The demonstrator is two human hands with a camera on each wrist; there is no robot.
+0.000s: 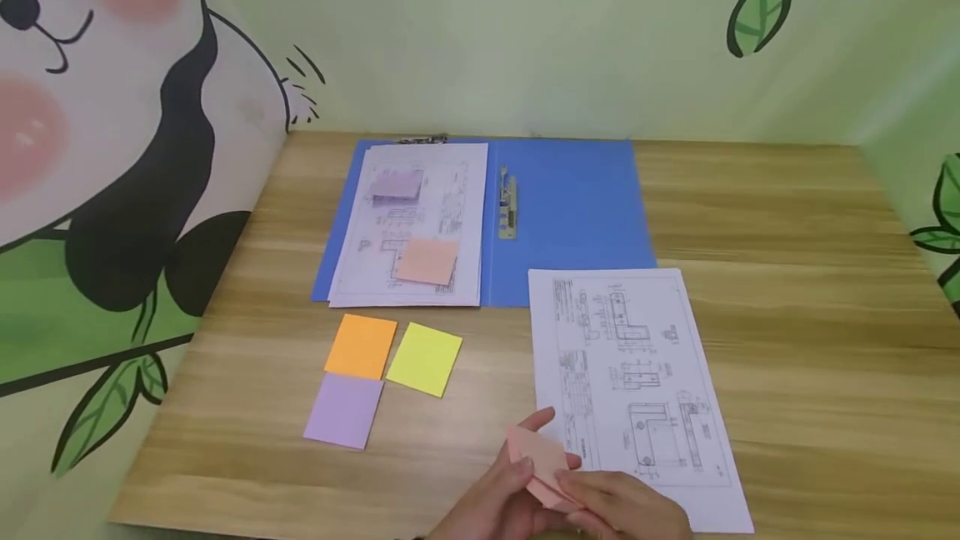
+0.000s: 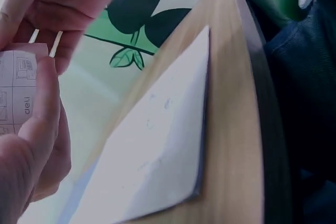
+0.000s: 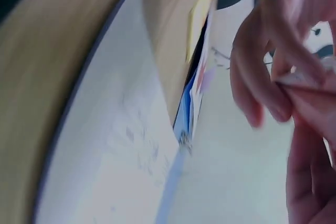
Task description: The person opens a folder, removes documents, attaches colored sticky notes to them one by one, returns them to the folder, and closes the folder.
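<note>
Head view: a wooden table stands against a green wall painted with a cartoon panda and leaves. A blue folder lies open at the back of the table, with a metal clip at its spine. A stack of printed drawings rests on the folder's left half and carries a purple note near the top and an orange-pink note near the bottom. In front of the folder three pads lie close together: an orange pad, a yellow pad and a purple pad. A loose sheet with technical drawings lies to the right, its top edge overlapping the folder. Nothing lies between the hands and this sheet.

At the near edge, just left of the loose sheet, both hands hold a pink sticky-note pad above the table. The left hand grips it from the left with curled fingers. The right hand pinches its lower right corner. The pad is pale pink, tilted, and partly hidden by fingers. The left wrist view shows print on its underside. Both wrist views are blurred.
</note>
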